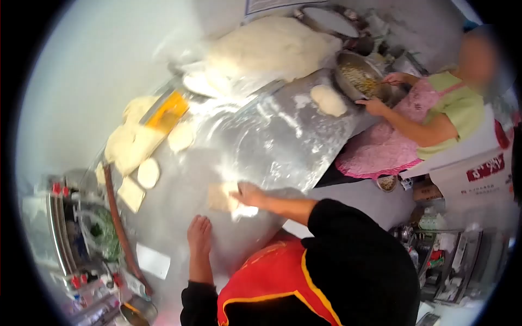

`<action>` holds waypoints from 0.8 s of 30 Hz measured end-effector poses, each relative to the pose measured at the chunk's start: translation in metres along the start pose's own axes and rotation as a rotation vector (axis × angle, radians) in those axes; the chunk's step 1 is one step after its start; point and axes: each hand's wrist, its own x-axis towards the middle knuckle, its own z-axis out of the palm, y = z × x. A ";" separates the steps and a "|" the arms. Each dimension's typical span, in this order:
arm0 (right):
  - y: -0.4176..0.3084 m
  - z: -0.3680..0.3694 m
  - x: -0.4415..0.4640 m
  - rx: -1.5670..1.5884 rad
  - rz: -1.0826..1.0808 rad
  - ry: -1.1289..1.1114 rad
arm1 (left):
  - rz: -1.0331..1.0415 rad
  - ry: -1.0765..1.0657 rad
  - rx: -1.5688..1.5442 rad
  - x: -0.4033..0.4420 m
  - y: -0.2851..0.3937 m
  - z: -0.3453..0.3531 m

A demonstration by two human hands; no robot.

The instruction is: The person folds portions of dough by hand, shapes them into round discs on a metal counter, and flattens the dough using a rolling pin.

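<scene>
One metal worktop (272,130) bears two big dough masses, the larger (272,49) at the far edge, the smaller (128,144) at the left. Then one long wooden rod (120,228); one metal mixing bowl (343,81), held by a co-worker (418,119); one oval dough lump (328,100); one flat dough piece (220,196), mid-worktop near the wearer, the right hand (249,194) at its edge, its grip unclear; two small dough rounds (181,136) (148,173); one squarish dough piece (131,194). The left hand (199,231), fingers together and extended, is apart from the dough.

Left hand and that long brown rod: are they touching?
Apart. The head view shows grey tabletop between the left hand and the long brown rod.
</scene>
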 end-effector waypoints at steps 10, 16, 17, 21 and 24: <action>-0.003 0.029 0.059 0.191 -0.189 0.267 | 0.038 -0.017 0.383 0.090 -0.017 0.039; -0.026 -0.005 0.045 0.220 -0.062 0.049 | 0.197 0.045 0.487 0.089 -0.013 0.051; -0.030 -0.007 0.035 0.192 -0.076 0.067 | 0.231 0.025 0.502 0.096 -0.022 0.042; -0.030 0.003 0.012 0.170 -0.241 0.190 | 0.224 0.022 0.544 0.099 -0.023 0.035; -0.015 0.014 0.013 0.219 -0.283 0.242 | 0.169 0.025 0.459 0.091 -0.017 0.041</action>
